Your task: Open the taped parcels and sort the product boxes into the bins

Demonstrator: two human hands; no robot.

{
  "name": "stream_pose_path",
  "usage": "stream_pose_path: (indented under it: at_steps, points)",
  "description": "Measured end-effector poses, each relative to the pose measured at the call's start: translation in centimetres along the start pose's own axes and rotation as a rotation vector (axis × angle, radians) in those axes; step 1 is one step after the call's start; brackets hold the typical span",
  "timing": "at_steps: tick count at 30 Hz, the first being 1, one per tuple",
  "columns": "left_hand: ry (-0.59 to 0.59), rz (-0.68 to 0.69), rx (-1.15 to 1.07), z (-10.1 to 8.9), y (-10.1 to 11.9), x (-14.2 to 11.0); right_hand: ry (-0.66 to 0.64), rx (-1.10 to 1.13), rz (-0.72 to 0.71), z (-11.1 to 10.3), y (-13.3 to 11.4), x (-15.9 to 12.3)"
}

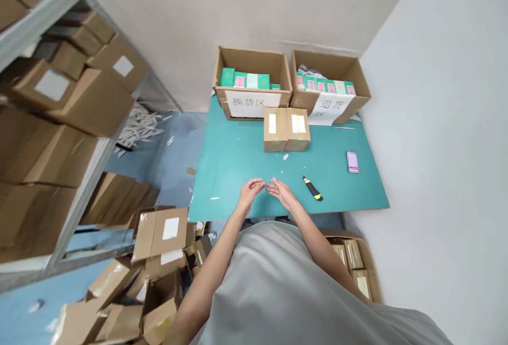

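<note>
My left hand and my right hand are held over the front of the green table, fingertips almost meeting. Nothing shows in either one, and the fingers are loosely stretched out. To the right of my right hand lies a black and yellow utility knife. Beyond my hands, two small brown cartons, a left one and a right one, stand side by side with white labels on them. A phone lies farther right with its screen lit.
At the back stand two open cardboard boxes, one left and one right, with green and pink packs inside. A shelf of cartons rises at left. Opened cartons pile beside the table. Another box holds parcels at lower right.
</note>
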State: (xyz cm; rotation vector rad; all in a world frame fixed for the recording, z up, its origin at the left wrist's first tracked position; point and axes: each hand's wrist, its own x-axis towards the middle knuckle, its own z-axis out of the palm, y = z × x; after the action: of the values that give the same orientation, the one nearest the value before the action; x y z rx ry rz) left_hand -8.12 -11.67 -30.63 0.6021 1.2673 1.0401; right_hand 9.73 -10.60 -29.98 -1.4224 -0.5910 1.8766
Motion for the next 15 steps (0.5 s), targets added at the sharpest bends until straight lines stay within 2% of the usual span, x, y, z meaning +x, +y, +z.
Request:
stream_pose_path:
  at_steps: [5, 8, 11, 15]
  points:
    - [-0.097, -0.047, 0.052, 5.7, 0.3, 2.6, 0.123, 0.061, -0.112, -5.6, -2.0, 0.2]
    - [-0.126, -0.045, 0.067, 9.1, 0.9, 4.6, 0.258, -0.068, -0.193, -8.0, -3.3, 1.5]
    - [-0.125, -0.034, 0.064, 11.9, 1.6, 6.4, 0.394, -0.258, -0.281, -9.1, -5.5, 4.0]
    - [-0.098, -0.015, 0.053, 14.1, 2.5, 7.9, 0.444, -0.388, -0.364, -8.4, -10.2, 8.7]
